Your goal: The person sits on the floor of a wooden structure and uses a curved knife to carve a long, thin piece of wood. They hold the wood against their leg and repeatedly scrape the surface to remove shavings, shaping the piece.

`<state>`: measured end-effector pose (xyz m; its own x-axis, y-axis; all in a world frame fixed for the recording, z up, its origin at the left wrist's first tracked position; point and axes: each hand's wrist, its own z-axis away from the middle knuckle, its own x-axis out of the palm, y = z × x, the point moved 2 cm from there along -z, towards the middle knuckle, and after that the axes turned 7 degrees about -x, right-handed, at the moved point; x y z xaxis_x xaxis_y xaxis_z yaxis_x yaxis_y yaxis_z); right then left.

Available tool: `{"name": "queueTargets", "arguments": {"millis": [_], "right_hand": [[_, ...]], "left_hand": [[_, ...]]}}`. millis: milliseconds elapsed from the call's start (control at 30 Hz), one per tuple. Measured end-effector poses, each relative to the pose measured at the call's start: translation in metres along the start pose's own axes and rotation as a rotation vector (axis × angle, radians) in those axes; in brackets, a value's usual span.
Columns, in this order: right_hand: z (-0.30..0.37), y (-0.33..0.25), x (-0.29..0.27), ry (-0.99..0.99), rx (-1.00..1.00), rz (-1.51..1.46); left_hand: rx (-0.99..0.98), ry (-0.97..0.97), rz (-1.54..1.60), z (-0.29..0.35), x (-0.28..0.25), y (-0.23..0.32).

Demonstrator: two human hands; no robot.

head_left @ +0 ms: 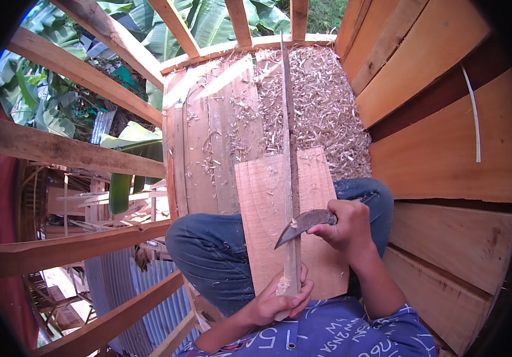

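Note:
Across my lap lies a flat wooden board (262, 202). A long, thin wooden strip (287, 131) runs over it, away from me toward the far railing. Near my body, my left hand (282, 300) is closed around the strip's near end. My right hand (348, 229) grips a knife with a dark curved blade (303, 226). That blade lies across the strip, a little beyond my left hand, touching it. Its handle is mostly hidden inside my right fist.
Curled wood shavings (327, 107) cover much of the plank floor (196, 143), thickest at the far right. A slatted wooden railing (77, 154) stands at left, a plank wall (446, 143) at right. Banana leaves (178, 35) and corrugated metal sheets (169, 297) show beyond the railing.

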<state>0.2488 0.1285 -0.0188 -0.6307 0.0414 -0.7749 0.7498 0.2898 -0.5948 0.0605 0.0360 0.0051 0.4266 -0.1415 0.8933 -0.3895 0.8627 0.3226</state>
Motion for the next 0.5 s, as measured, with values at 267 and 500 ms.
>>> {"name": "queueTargets", "arguments": {"millis": [267,500], "right_hand": [[-0.019,0.028,-0.044,0.085,0.242,-0.101],[0.026,-0.032,-0.009,-0.166,-0.102,-0.012]], "left_hand": [[-0.052,0.021,0.067,0.0,0.004,-0.002],[0.015,0.271,-0.244,0.009,-0.012,0.016]]}}
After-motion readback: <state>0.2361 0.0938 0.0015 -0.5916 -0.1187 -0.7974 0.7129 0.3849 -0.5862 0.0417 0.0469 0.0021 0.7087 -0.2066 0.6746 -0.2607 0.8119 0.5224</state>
